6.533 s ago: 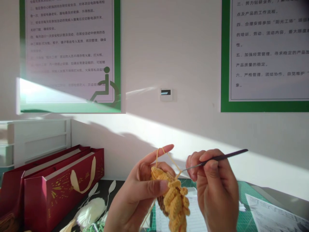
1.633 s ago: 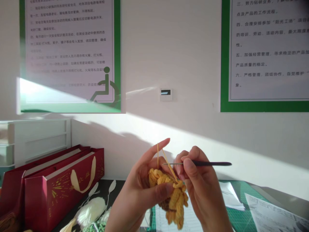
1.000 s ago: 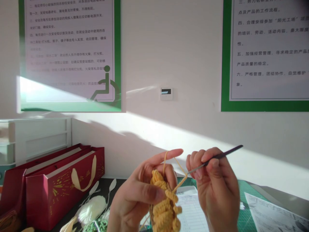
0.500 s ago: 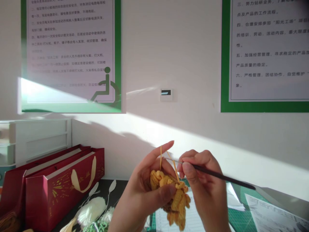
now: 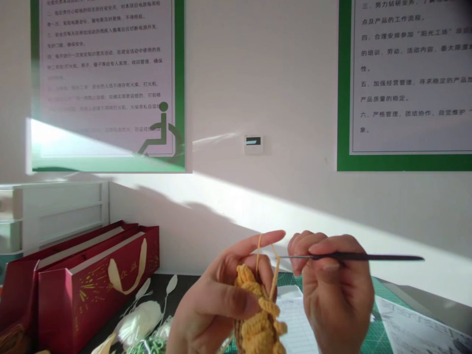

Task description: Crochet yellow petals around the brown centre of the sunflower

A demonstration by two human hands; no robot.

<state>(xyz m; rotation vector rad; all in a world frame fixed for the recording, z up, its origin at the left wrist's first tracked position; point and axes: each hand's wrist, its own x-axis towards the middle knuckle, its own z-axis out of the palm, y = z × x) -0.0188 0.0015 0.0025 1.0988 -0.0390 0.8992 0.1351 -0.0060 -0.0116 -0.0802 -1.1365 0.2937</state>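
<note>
My left hand (image 5: 217, 300) pinches a yellow crocheted piece (image 5: 258, 329) between thumb and fingers, with some brown along its left edge. Its index finger is stretched out, and yellow yarn (image 5: 275, 280) loops over it and runs down to the piece. To the right, my right hand (image 5: 335, 290) grips a crochet hook (image 5: 357, 256) with a dark handle, held nearly level. The hook's thin metal tip points left and touches the yarn just above the piece.
Red paper bags (image 5: 99, 285) stand at the left beside white drawers (image 5: 70, 211). White yarn (image 5: 138, 322) and green yarn (image 5: 147, 344) lie near them. Printed sheets (image 5: 416, 329) rest on a green cutting mat (image 5: 383, 339). Framed notices hang on the wall behind.
Both hands have moved right and slightly lower. The hook has swung from slanting to nearly level, its tip drawing the yarn to the right. The yellow piece has turned and sits lower.
</note>
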